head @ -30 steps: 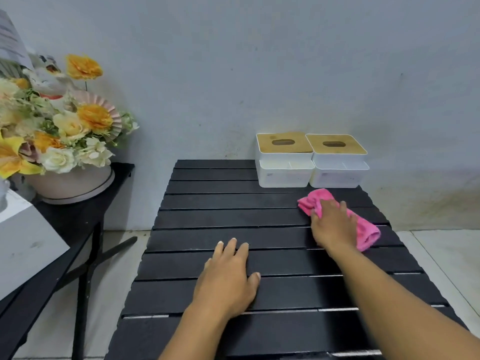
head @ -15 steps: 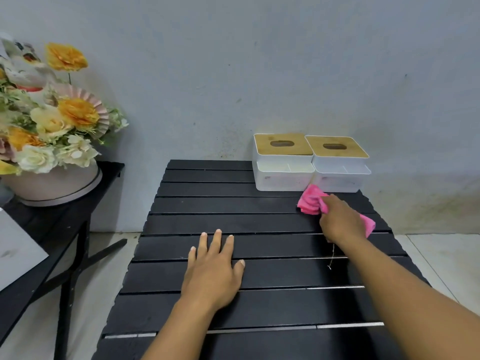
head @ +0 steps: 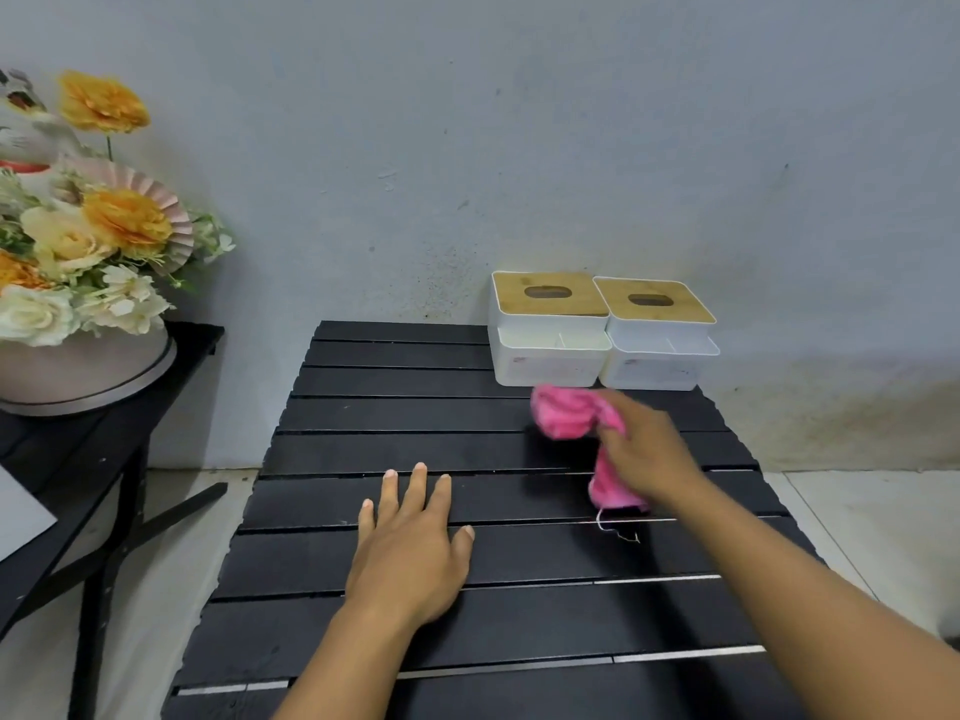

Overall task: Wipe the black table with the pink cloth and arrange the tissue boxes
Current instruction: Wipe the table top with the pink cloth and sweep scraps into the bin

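1. The right hand has swept the pink cloth leftward, near the black table's far right corner
2. Its fingers curl round the cloth. It looks soft, light and floppy, and is best gripped bunched at mid-cloth
3. The left hand lies flat on the slats, holding nothing

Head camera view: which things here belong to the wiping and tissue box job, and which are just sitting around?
Part of the job: black table, pink cloth gripped by the right hand, left tissue box, right tissue box, left hand flat on the table.

Just lying about: flower arrangement, black side table under it, white sheet at the left edge.
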`<action>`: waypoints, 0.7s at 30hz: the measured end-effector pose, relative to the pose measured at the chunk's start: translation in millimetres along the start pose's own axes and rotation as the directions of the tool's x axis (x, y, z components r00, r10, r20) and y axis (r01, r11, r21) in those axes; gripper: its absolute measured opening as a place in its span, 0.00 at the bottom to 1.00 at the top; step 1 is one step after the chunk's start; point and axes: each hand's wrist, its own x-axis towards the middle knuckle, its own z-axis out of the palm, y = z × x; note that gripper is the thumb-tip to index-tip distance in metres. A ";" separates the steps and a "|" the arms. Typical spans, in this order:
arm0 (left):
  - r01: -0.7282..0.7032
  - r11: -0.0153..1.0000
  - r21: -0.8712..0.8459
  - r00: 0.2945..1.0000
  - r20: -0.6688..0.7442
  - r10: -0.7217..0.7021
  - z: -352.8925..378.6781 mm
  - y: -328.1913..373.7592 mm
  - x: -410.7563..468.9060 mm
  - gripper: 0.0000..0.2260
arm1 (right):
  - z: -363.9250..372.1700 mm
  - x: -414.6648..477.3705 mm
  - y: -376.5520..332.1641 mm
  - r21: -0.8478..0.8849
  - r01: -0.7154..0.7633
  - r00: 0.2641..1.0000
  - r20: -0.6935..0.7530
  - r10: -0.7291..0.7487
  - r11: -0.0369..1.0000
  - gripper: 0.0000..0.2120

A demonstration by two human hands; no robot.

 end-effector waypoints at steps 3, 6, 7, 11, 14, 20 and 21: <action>0.000 1.000 -0.012 1.000 0.008 0.000 -0.4 -0.1 0.4 0.28 | -7.7 22.0 14.6 0.054 -0.168 0.985 -0.020 0.170 0.984 0.15; 0.008 1.000 -0.016 1.000 0.012 -0.008 -2.1 -1.5 0.8 0.30 | 18.6 24.9 7.1 -0.046 -0.117 0.990 0.077 0.120 0.992 0.16; 0.008 1.000 -0.018 1.000 0.015 -0.008 -2.8 -1.8 1.3 0.30 | 28.1 21.1 0.0 -0.057 -0.077 0.989 0.119 0.083 0.995 0.15; -0.020 0.999 -0.028 0.999 0.037 0.021 -4.8 -5.7 3.5 0.29 | 35.9 -9.2 -21.6 0.088 0.086 0.963 0.246 -0.105 0.992 0.14; -0.052 0.998 -0.040 0.997 0.060 0.054 -7.2 -12.5 3.8 0.26 | 27.3 -43.2 -21.9 0.202 0.137 0.941 0.278 -0.191 0.970 0.08; -0.085 0.996 -0.009 0.993 0.075 0.086 -13.1 -14.1 -2.0 0.25 | 11.6 -134.4 -32.4 0.283 0.187 0.886 0.366 -0.286 0.941 0.14; -0.089 0.996 0.004 0.993 0.076 0.088 -14.2 -13.0 -3.5 0.24 | 7.6 -145.7 -36.2 0.291 0.183 0.875 0.388 -0.290 0.939 0.13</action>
